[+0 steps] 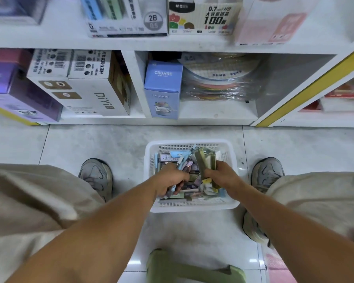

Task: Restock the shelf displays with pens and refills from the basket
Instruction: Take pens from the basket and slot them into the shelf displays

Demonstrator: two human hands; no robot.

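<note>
Pens and refills still fill most of the white basket (192, 207), which sits on the floor between our feet, below the shelf (131, 42). We judge the restocking far from finished: the basket holds a jumble of pastel pens and small flat packs. Our left hand (171, 180) has its fingers curled round a bunch of pens (181, 163) above the pile, and our right hand (221, 176) grips an olive-green pack (205, 160) lifted upright. Nothing from either handful has reached the displays yet.
</note>
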